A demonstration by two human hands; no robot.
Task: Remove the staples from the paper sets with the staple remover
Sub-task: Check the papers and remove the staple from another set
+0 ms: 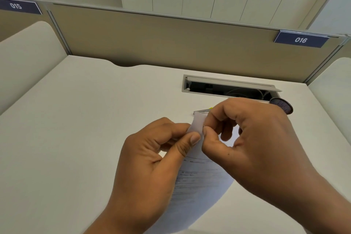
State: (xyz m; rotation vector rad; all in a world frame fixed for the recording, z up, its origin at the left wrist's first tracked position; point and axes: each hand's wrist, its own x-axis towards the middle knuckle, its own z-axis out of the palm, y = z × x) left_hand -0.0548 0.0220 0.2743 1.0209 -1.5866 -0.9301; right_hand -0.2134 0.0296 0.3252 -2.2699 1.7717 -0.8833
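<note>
A stapled paper set (197, 180) with printed lines is lifted off the white desk, its top corner (196, 125) curled upward. My left hand (152, 159) pinches that corner between thumb and forefinger. My right hand (252, 144) pinches the same corner from the right, fingertips touching the paper at a tiny metal glint, probably a staple (203, 126). Behind the corner, a metal tool with a yellow-green part (202, 111) lies on the desk, mostly hidden by my right hand; it may be the staple remover.
A recessed cable tray (228, 83) with its lid open sits in the desk behind my hands. A dark round mesh object (282, 105) lies right of it. Beige partition walls enclose the white desk (76, 119) at the back and sides.
</note>
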